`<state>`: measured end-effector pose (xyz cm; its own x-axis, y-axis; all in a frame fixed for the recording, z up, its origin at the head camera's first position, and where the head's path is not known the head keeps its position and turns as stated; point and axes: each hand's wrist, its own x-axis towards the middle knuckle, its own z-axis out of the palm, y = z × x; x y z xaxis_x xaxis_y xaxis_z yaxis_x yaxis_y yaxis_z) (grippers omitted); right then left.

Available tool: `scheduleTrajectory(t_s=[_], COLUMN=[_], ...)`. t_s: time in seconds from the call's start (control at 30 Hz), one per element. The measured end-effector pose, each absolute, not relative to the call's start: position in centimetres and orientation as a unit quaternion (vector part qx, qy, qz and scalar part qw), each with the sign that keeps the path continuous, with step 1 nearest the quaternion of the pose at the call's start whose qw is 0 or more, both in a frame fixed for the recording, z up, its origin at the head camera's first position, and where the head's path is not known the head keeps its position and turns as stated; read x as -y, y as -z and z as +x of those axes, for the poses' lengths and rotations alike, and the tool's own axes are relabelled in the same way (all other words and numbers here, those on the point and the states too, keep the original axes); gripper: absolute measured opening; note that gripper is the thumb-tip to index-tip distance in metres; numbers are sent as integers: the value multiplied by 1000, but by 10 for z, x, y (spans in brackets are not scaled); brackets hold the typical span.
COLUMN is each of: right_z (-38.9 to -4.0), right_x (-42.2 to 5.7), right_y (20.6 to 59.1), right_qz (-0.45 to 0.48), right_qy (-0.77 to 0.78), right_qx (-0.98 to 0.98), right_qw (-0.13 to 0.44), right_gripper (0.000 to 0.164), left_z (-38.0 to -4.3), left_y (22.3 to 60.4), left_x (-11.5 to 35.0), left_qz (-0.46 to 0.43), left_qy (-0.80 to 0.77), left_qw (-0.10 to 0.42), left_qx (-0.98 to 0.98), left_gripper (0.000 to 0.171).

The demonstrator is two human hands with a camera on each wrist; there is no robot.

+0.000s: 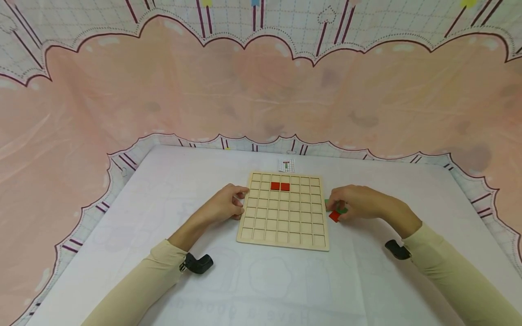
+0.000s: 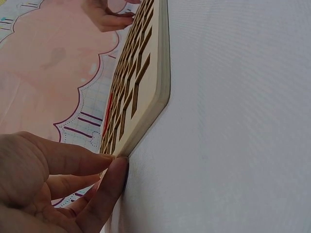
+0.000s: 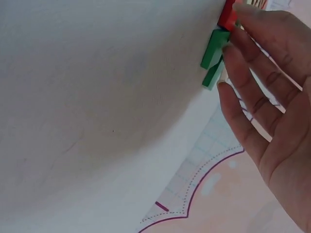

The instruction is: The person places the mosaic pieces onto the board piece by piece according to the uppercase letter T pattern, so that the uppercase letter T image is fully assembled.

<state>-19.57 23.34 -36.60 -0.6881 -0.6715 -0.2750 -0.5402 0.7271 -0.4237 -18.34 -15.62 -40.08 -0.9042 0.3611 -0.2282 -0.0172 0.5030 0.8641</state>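
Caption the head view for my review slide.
Two red tiles set in the board, left hand touching its edge, right hand at a loose red tile and green tiles.

A white cover (image 1: 367, 290) lies over the table, with faint lettering (image 1: 244, 313) and rounded outlines (image 1: 271, 276) showing on its near part. Behind and along both sides hangs a peach drape (image 1: 228, 90), softly creased and blotched with greyish spots. Maroon scalloped lines divide it from a pale gridded band (image 1: 293, 20) above, which carries paired dark stripes (image 1: 257, 18), an outlined heart (image 1: 326, 16) and yellow patches (image 1: 469, 3). A similar border (image 1: 240, 144) skirts the table's far edge.
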Motion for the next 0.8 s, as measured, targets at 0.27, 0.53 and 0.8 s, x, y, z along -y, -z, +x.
scheduleTrajectory(t_s=[0.27,0.53,0.8], right_z=[-195,-197,-199], right_x=[-238,-240,-239], right_y=[368,369,371], right_qz=[-335,-343,-346], right_qy=[143,121,119], right_qx=[-914,-915,-915], right_qw=[179,172,168], right_gripper=[23,31,24], left_z=[-183,-183,-183], left_y=[400,400,400], left_x=[156,156,155], left_qz=[100,95,95], left_qy=[-487,-484,-482], left_qw=[195,195,195], left_qx=[-846,-848,-849], left_gripper=[66,66,66])
